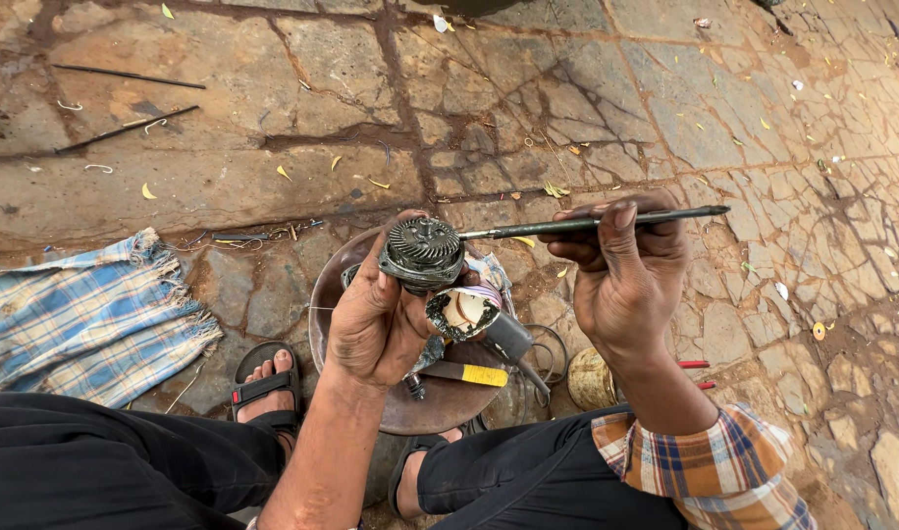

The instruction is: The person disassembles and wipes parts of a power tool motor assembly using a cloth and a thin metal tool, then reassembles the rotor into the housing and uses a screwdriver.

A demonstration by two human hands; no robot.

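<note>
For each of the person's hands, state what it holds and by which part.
The left hand grips a greasy gear assembly around its lower body. The right hand holds a thin metal rod by its middle, pinched in the fingers.

The left hand (pixel 376 319) is raised, forearm bare, fingers curled shut. The right hand (pixel 626 265) is held level beside it, fingers pinched, cuff checked.
</note>
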